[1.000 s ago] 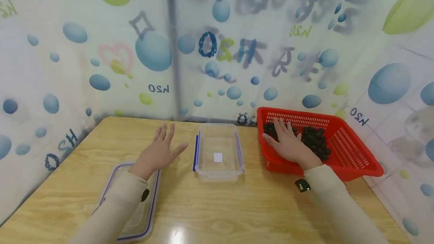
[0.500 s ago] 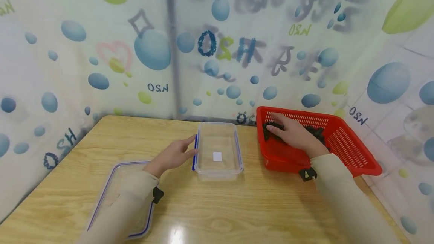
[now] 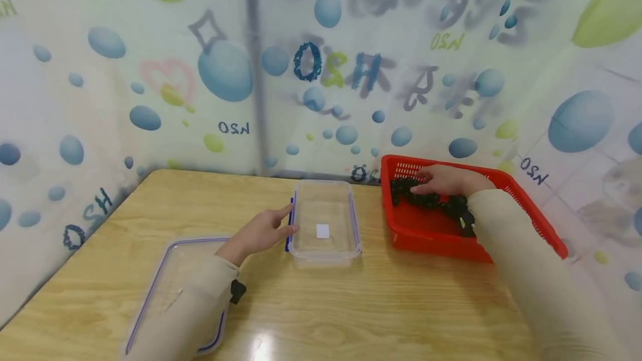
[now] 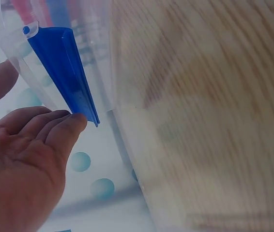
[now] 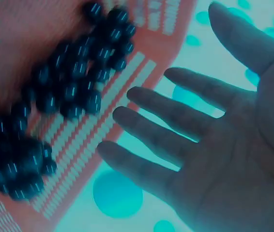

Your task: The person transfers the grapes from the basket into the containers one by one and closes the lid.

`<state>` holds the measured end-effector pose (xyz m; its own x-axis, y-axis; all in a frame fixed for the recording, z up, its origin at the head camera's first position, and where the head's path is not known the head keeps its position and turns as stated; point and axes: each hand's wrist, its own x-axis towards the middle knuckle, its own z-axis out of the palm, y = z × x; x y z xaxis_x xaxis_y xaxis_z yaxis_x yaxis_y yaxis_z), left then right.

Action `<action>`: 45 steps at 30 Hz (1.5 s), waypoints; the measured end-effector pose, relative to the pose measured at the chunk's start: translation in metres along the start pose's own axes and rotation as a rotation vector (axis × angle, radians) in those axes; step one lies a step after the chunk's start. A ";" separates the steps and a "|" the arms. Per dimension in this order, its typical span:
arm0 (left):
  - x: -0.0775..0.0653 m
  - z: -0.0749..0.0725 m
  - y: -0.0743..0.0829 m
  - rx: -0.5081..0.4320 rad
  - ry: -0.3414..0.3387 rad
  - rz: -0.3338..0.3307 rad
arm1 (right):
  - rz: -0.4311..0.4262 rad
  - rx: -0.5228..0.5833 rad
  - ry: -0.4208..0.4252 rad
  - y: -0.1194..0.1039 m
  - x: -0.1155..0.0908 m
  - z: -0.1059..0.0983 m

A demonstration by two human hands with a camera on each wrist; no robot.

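Observation:
My left hand (image 3: 263,232) is at the left side of a clear plastic container (image 3: 326,210). In the left wrist view its fingers (image 4: 59,126) touch the lower end of the container's blue latch (image 4: 64,67), with the thumb apart near the clear rim. My right hand (image 3: 446,180) is over the red basket (image 3: 431,243), above bunches of black grapes (image 3: 408,191). The right wrist view shows the fingers (image 5: 151,162) straight and spread, holding nothing, beside the grapes (image 5: 74,72). The right forearm hides part of the basket.
A clear lid (image 3: 173,272) with a blue seal lies at the front left, partly under my left sleeve. A small white label (image 3: 322,231) shows at the container. Behind the wooden table (image 3: 321,305) hangs a bubble-patterned curtain (image 3: 210,110).
My left hand has moved right, from above the table to the container's latch side. The right hand has lifted a little and shifted right over the grapes, uncovering more of them.

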<state>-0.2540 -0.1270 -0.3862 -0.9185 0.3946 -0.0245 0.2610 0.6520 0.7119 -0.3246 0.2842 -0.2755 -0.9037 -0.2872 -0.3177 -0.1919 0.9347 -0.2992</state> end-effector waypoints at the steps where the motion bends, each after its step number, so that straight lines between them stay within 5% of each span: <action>1: 0.000 0.000 0.000 0.007 0.003 0.003 | 0.003 -0.020 -0.007 0.001 0.002 -0.003; 7: 0.001 0.004 0.002 -0.012 0.010 -0.026 | 0.023 -0.100 0.020 0.011 0.025 -0.002; 12: 0.001 0.010 0.006 -0.026 0.001 -0.036 | 0.097 -0.031 -0.033 0.025 0.041 0.016; 18: 0.000 0.010 0.011 -0.030 0.024 -0.034 | 0.099 -0.038 0.026 0.036 0.043 0.028; 30: -0.002 0.012 0.014 -0.049 0.011 -0.051 | 0.087 -0.034 0.009 0.044 0.041 0.039; 35: -0.002 0.011 0.011 -0.024 0.011 -0.044 | 0.101 -0.048 0.033 0.041 0.037 0.032; 45: 0.004 0.001 0.002 -0.002 0.011 -0.061 | -0.072 -0.147 0.194 0.022 0.021 -0.006</action>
<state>-0.2570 -0.1231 -0.3858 -0.9359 0.3470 -0.0600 0.2040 0.6731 0.7108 -0.3499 0.2998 -0.2827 -0.9395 -0.3217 -0.1177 -0.2991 0.9378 -0.1762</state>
